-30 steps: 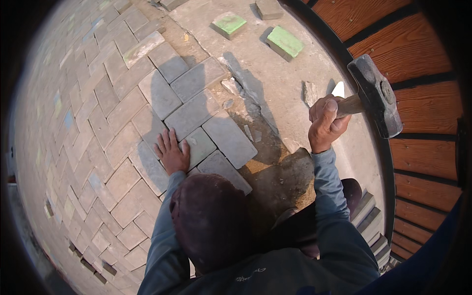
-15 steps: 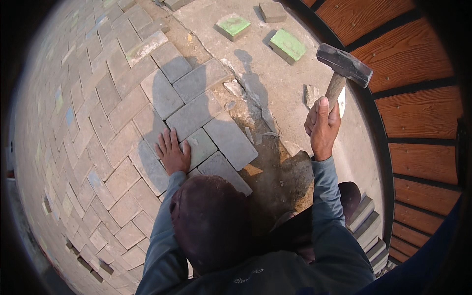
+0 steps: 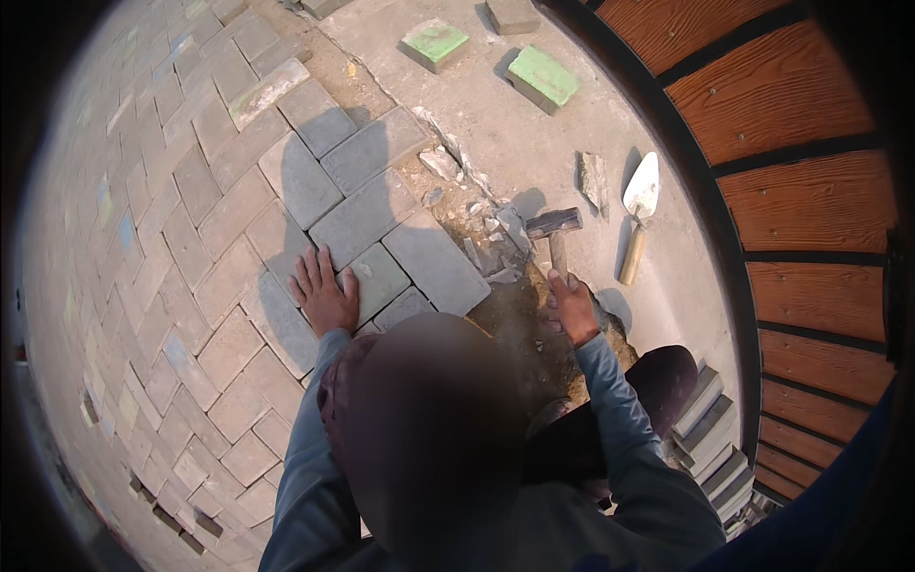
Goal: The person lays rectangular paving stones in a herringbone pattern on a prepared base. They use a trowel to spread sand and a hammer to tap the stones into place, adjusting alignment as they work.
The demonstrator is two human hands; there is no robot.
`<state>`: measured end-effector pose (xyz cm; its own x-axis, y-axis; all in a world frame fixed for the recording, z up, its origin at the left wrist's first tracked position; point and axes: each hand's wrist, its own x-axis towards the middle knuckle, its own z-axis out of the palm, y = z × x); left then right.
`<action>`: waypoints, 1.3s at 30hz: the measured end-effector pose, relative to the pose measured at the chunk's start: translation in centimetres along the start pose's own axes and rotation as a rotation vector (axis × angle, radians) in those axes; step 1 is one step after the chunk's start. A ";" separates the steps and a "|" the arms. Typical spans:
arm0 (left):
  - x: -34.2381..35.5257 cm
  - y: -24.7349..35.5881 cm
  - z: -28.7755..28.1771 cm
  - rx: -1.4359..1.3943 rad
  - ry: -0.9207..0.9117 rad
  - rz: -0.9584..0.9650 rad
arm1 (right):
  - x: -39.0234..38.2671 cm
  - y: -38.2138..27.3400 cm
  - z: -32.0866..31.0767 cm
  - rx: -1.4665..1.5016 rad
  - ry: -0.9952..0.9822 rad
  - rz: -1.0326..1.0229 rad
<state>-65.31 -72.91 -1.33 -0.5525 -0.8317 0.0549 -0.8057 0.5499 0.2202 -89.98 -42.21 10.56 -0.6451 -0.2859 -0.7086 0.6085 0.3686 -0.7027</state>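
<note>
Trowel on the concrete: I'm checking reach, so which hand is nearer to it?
Right. The right hand, holding the hammer, is below and left of the trowel in the picture; the left hand is much farther left, spread on the pavers.

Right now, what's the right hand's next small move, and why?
Probably lift the club hammer slightly to check beneath: the right hand grips its wooden handle, and in this view it crosses the broken edge of the concrete slab, with loose chips nearby.
</note>
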 end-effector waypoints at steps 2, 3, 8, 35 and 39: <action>0.5 0.7 0.0 -0.004 0.002 0.000 | -1.8 -3.0 -1.5 0.028 -0.001 -0.244; 0.6 0.9 0.0 0.002 -0.002 0.000 | -3.3 -5.4 -1.3 0.051 0.043 -0.380; 0.1 -0.4 0.5 0.030 0.027 0.012 | -6.4 -15.1 -0.4 0.106 0.227 -1.163; 0.7 1.5 1.1 -0.022 0.045 0.042 | 6.6 6.6 -3.9 -0.642 0.345 -0.740; 0.1 -0.1 0.2 -0.007 0.026 0.004 | 3.2 4.5 -1.2 -0.038 -0.037 -0.047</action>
<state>-65.33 -73.00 -1.52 -0.5499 -0.8313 0.0813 -0.8020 0.5526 0.2267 -89.87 -40.44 5.17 -0.6543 -0.3359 -0.6776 0.5596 0.3877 -0.7325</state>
